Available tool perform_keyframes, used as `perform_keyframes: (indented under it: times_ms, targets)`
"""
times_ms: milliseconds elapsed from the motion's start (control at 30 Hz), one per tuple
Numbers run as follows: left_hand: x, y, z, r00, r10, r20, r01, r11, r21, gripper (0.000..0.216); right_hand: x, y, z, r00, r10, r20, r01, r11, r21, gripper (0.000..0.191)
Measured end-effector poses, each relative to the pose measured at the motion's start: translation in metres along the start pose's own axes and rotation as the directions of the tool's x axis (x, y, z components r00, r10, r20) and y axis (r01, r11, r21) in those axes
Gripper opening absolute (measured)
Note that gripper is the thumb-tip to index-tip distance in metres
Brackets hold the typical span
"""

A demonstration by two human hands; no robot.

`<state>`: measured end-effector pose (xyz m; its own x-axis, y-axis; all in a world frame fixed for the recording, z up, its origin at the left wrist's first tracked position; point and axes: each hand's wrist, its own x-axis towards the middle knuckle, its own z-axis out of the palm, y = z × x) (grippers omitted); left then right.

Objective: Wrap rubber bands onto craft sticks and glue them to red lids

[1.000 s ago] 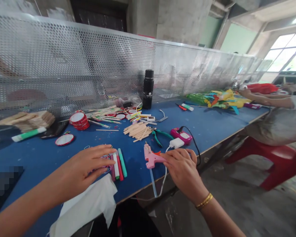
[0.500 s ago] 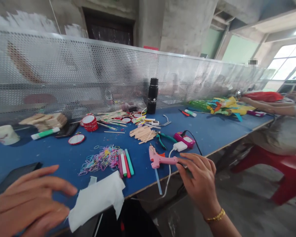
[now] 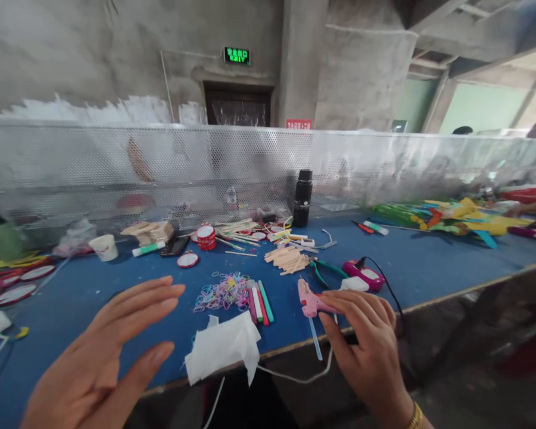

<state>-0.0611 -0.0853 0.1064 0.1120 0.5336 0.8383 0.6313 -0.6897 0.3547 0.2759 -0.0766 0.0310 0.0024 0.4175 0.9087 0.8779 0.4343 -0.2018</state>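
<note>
My right hand (image 3: 366, 345) rests its fingers on the handle of a pink glue gun (image 3: 310, 301) that lies on the blue table (image 3: 429, 262) near the front edge; a clear glue stick pokes from its back. My left hand (image 3: 111, 351) hovers over the table's front left with fingers stretched out and nothing in it. Between the hands lie a crumpled white tissue (image 3: 223, 348), a heap of coloured rubber bands (image 3: 223, 292) and three coloured markers (image 3: 259, 301).
Craft sticks (image 3: 288, 259), green pliers (image 3: 326, 269), a pink charger (image 3: 364, 273), a black bottle (image 3: 302, 198), red-rimmed round mirrors (image 3: 205, 235) and a paper cup (image 3: 104, 246) lie farther back. A perforated metal screen (image 3: 71, 167) backs the table. Colourful toys (image 3: 451, 214) lie at right.
My head has lifted and turned left, showing more wall. My left hand left the rubber bands and pulled back to the front left, open. My right hand stays at the glue gun.
</note>
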Motion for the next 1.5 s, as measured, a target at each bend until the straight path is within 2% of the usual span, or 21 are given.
perform_keyframes:
  times_ms: [33, 133, 200, 267, 300, 333, 367, 467, 500, 567, 633, 700, 800, 900, 1000, 1100, 1167, 1233, 1300, 1400, 1500]
  targets:
    - [0.009, -0.006, 0.005, 0.999, -0.022, 0.028, 0.022, 1.0, -0.013, 0.029, 0.009, -0.004, 0.006, 1.0, -0.008, -0.014, 0.009, 1.0, 0.018, 0.011]
    - [0.041, -0.035, 0.027, 0.994, -0.103, -0.023, 0.101, 0.992, -0.069, 0.018, 0.045, -0.011, 0.031, 1.0, -0.009, -0.024, 0.01, 0.999, 0.053, 0.011]
    - [0.063, -0.06, 0.049, 0.982, -0.182, -0.047, 0.179, 0.982, -0.054, 0.023, 0.074, -0.012, 0.053, 0.997, 0.001, 0.078, -0.005, 0.998, 0.056, 0.014]
    - [0.082, -0.086, 0.073, 0.977, -0.212, -0.017, 0.212, 0.977, -0.016, 0.029, 0.104, -0.01, 0.077, 0.955, 0.027, 0.294, -0.022, 1.0, -0.019, 0.02]
    - [0.089, -0.098, 0.085, 0.977, -0.214, 0.004, 0.214, 0.977, 0.018, 0.031, 0.117, -0.008, 0.091, 0.882, 0.038, 0.47, -0.002, 0.997, -0.078, 0.026]
    - [0.095, -0.11, 0.097, 0.977, -0.212, 0.028, 0.209, 0.975, 0.072, 0.031, 0.13, -0.006, 0.104, 0.761, 0.039, 0.648, 0.053, 0.991, -0.122, 0.032]
    - [0.1, -0.121, 0.108, 0.976, -0.215, 0.042, 0.211, 0.973, 0.094, 0.03, 0.142, -0.004, 0.119, 0.678, 0.017, 0.735, 0.09, 0.99, -0.106, 0.031]
    - [0.103, -0.148, 0.134, 0.97, -0.226, 0.089, 0.211, 0.966, 0.147, 0.026, 0.167, -0.001, 0.159, 0.444, -0.017, 0.896, 0.142, 0.989, -0.051, 0.021]
    - [0.101, -0.155, 0.139, 0.968, -0.23, 0.105, 0.21, 0.963, 0.169, 0.026, 0.172, -0.001, 0.17, 0.384, -0.016, 0.923, 0.152, 0.987, -0.046, 0.022]
    - [0.095, -0.165, 0.146, 0.962, -0.231, 0.148, 0.197, 0.957, 0.215, 0.026, 0.175, -0.005, 0.188, 0.315, 0.0, 0.949, 0.164, 0.985, -0.055, 0.029]
    - [0.088, -0.171, 0.149, 0.954, -0.22, 0.204, 0.165, 0.953, 0.253, 0.026, 0.169, -0.01, 0.198, 0.308, 0.028, 0.951, 0.163, 0.983, -0.082, 0.033]
    - [0.082, -0.175, 0.151, 0.943, -0.206, 0.262, 0.129, 0.951, 0.281, 0.026, 0.157, -0.017, 0.202, 0.326, 0.045, 0.944, 0.152, 0.983, -0.1, 0.034]
    - [0.079, -0.179, 0.151, 0.922, -0.209, 0.325, 0.099, 0.941, 0.322, 0.027, 0.134, -0.029, 0.197, 0.347, 0.051, 0.937, 0.14, 0.985, -0.105, 0.035]
    - [0.077, -0.184, 0.151, 0.903, -0.231, 0.362, 0.088, 0.925, 0.371, 0.029, 0.121, -0.034, 0.192, 0.33, 0.088, 0.94, 0.142, 0.98, -0.142, 0.033]
    - [0.074, -0.188, 0.151, 0.877, -0.257, 0.407, 0.075, 0.908, 0.413, 0.027, 0.128, -0.028, 0.191, 0.301, 0.164, 0.939, 0.142, 0.966, -0.215, 0.034]
    - [0.071, -0.19, 0.152, 0.844, -0.263, 0.468, 0.045, 0.904, 0.425, 0.022, 0.142, -0.021, 0.193, 0.305, 0.209, 0.929, 0.13, 0.957, -0.258, 0.036]
    - [0.07, -0.191, 0.153, 0.819, -0.253, 0.514, 0.019, 0.909, 0.417, 0.018, 0.144, -0.021, 0.194, 0.325, 0.193, 0.926, 0.112, 0.964, -0.24, 0.043]
    - [0.071, -0.192, 0.152, 0.797, -0.251, 0.549, 0.002, 0.911, 0.413, 0.018, 0.135, -0.025, 0.194, 0.337, 0.137, 0.932, 0.091, 0.98, -0.177, 0.062]
    - [0.072, -0.194, 0.152, 0.781, -0.261, 0.568, -0.004, 0.906, 0.423, 0.024, 0.118, -0.031, 0.194, 0.328, 0.071, 0.942, 0.07, 0.993, -0.099, 0.083]
    - [0.074, -0.196, 0.151, 0.768, -0.278, 0.577, -0.006, 0.898, 0.44, 0.025, 0.092, -0.043, 0.197, 0.302, 0.007, 0.953, 0.053, 0.998, -0.024, 0.104]
    - [0.075, -0.196, 0.149, 0.771, -0.278, 0.572, -0.01, 0.894, 0.449, 0.024, 0.079, -0.053, 0.21, 0.3, -0.044, 0.953, 0.065, 0.998, 0.026, 0.101]
